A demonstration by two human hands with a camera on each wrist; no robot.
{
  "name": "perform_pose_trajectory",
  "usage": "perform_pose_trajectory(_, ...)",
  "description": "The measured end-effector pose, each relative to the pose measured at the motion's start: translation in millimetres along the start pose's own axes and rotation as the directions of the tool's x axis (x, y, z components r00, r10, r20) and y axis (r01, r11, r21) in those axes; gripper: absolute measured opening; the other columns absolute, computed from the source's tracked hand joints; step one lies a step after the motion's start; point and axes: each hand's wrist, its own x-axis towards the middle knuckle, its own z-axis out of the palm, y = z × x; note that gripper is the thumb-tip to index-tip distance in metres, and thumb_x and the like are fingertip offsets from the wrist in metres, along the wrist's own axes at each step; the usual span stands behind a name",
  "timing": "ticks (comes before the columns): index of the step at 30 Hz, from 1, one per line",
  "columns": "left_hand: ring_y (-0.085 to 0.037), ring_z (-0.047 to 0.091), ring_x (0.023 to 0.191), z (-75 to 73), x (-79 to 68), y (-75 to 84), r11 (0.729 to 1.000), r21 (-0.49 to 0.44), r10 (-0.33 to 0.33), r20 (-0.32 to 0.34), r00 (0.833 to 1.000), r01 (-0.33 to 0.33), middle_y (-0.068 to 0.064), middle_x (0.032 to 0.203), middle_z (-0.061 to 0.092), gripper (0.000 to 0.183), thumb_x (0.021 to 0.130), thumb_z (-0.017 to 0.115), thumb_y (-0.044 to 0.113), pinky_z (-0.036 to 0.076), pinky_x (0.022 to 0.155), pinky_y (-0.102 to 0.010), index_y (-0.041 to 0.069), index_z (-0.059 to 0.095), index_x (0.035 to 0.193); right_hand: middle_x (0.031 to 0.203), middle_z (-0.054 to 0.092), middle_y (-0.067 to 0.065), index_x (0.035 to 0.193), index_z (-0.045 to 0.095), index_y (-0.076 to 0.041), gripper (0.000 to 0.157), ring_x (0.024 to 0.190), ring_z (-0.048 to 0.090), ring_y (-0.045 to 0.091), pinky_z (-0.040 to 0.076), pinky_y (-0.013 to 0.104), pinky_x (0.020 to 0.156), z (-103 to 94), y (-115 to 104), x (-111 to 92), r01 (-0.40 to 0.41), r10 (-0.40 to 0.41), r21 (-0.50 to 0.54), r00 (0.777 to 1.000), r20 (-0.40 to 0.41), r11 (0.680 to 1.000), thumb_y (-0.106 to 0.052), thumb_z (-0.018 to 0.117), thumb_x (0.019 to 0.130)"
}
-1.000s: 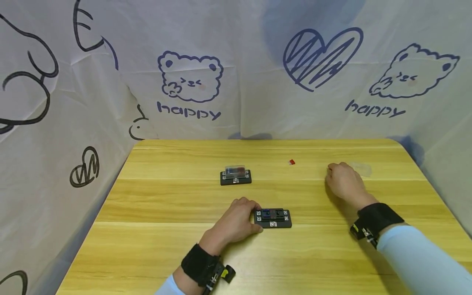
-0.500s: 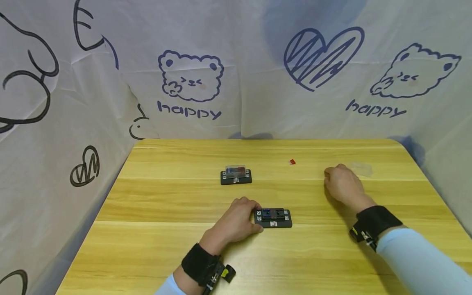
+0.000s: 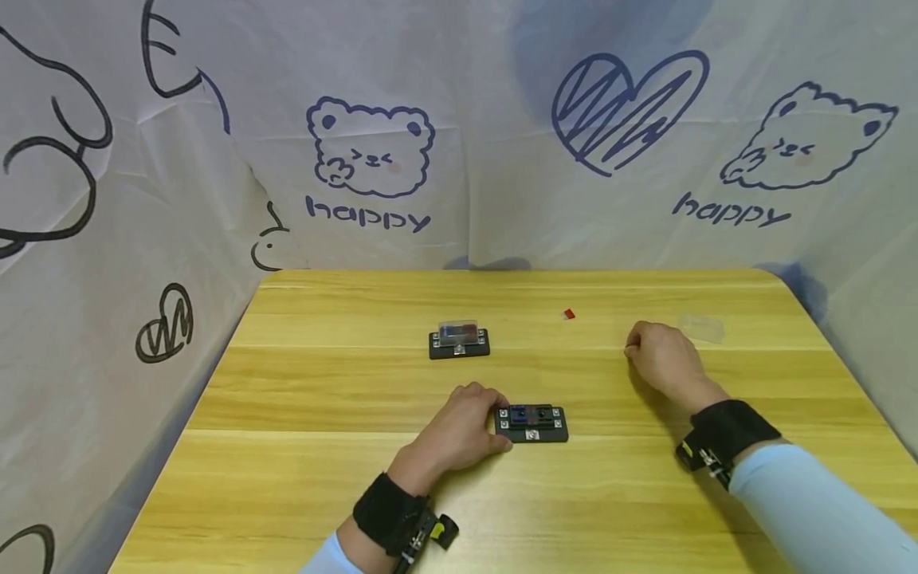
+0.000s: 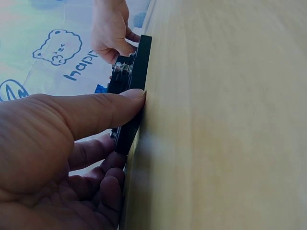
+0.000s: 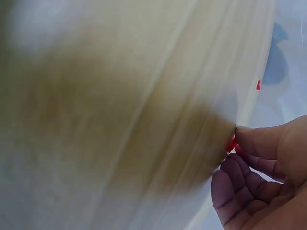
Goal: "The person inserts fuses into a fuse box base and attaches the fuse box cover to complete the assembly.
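Grips the uncovered black fuse block (image 3: 531,436) by its left end in the left hand (image 3: 453,432), on the wooden table (image 3: 287,399). Pinches a red blade fuse (image 5: 232,144), apparently, in the right hand (image 3: 665,359), well apart. Likely at the fuse-fetching step; calls next for carrying across and lining up with a slot. Shows farther back: capped fuse block (image 3: 459,351), loose red piece (image 3: 570,314), clear plastic piece (image 3: 703,328).

Doodled white sheeting (image 3: 516,207) backs a wood-grain table (image 3: 588,510)
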Motion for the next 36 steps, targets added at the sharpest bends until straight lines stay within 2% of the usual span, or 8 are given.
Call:
perform_pose_trajectory(4,-0.018,0.047,0.094,0.1,0.2,0.0,1.000,-0.007,-0.005,-0.001,1.000,0.005,-0.001,0.105,0.057,0.055,0.072,0.082,0.033,0.045,0.086,-0.034,0.013,0.062,0.119,0.086,0.068,0.015,0.094,0.067,-0.002,0.014,0.074,0.061,0.031,0.050,0.049,0.067,-0.9,0.6,0.2,0.007,-0.007,-0.005,1.000,0.009,1.000,-0.014,0.059,0.092)
perform_pose_trajectory(10,-0.018,0.047,0.094,0.4,-0.1,-0.3,1.000,-0.008,-0.008,0.000,1.000,0.008,0.000,0.105,0.057,0.055,0.072,0.082,0.033,0.045,0.086,-0.035,0.013,0.062,0.119,0.073,0.065,0.009,0.084,0.069,-0.006,0.018,0.061,0.056,0.023,0.046,0.040,0.058,-2.3,0.3,0.2,0.002,-0.001,-0.010,0.999,0.033,1.000,-0.013,0.054,0.090)
perform_pose_trajectory(13,-0.018,0.048,0.095,0.4,0.1,-0.4,1.000,-0.007,-0.008,0.002,1.000,0.008,0.000,0.106,0.057,0.056,0.072,0.082,0.034,0.045,0.087,-0.035,0.013,0.062,0.120,0.074,0.065,0.009,0.087,0.068,-0.004,0.018,0.061,0.055,0.022,0.046,0.040,0.058,-1.8,0.3,-1.3,0.018,-0.018,-0.009,1.000,0.025,1.000,-0.013,0.053,0.091)
perform_pose_trajectory(16,-0.018,0.048,0.096,0.0,0.4,-0.1,1.000,-0.004,-0.008,0.003,1.000,0.008,0.000,0.107,0.057,0.056,0.072,0.082,0.034,0.045,0.088,-0.035,0.013,0.062,0.121,0.080,0.066,0.010,0.093,0.067,-0.004,0.018,0.064,0.056,0.022,0.047,0.042,0.061,2.0,-3.2,-4.6,0.074,-0.074,0.001,0.997,-0.008,0.997,-0.015,0.052,0.094)
perform_pose_trajectory(20,-0.018,0.047,0.096,-0.5,0.1,0.3,1.000,-0.007,-0.010,0.005,1.000,0.010,-0.001,0.107,0.057,0.056,0.072,0.082,0.034,0.045,0.087,-0.035,0.013,0.062,0.121,0.091,0.069,0.011,0.101,0.068,-0.007,0.018,0.074,0.061,0.023,0.050,0.044,0.068,10.7,-16.8,-9.2,0.188,-0.187,0.025,0.981,-0.047,0.982,-0.018,0.054,0.097)
perform_pose_trajectory(25,-0.018,0.047,0.095,-0.5,-0.2,0.4,1.000,-0.010,-0.011,0.005,1.000,0.011,-0.001,0.108,0.057,0.055,0.073,0.081,0.034,0.045,0.086,-0.035,0.013,0.062,0.120,0.096,0.070,0.008,0.102,0.070,-0.009,0.016,0.085,0.063,0.022,0.052,0.043,0.073,13.4,-45.0,-14.4,0.290,-0.288,0.054,0.957,-0.039,0.956,-0.018,0.058,0.096)
perform_pose_trajectory(30,-0.018,0.047,0.095,0.1,0.8,-0.2,1.000,-0.006,-0.008,0.005,1.000,0.009,0.000,0.108,0.057,0.055,0.073,0.081,0.034,0.045,0.086,-0.034,0.014,0.062,0.120,0.093,0.070,0.004,0.098,0.071,-0.013,0.011,0.079,0.061,0.015,0.051,0.038,0.068,9.6,-72.1,-23.1,0.330,-0.329,0.088,0.944,-0.025,0.940,-0.016,0.062,0.094)
perform_pose_trajectory(36,-0.018,0.047,0.095,1.4,2.4,-1.8,1.000,0.002,0.003,0.000,1.000,-0.003,0.000,0.106,0.057,0.053,0.072,0.082,0.034,0.044,0.085,-0.034,0.014,0.063,0.118,0.088,0.071,-0.002,0.093,0.072,-0.017,0.006,0.072,0.057,0.006,0.050,0.031,0.062,11.4,-91.9,-35.6,0.381,-0.376,0.115,0.925,-0.057,0.917,-0.019,0.067,0.091)
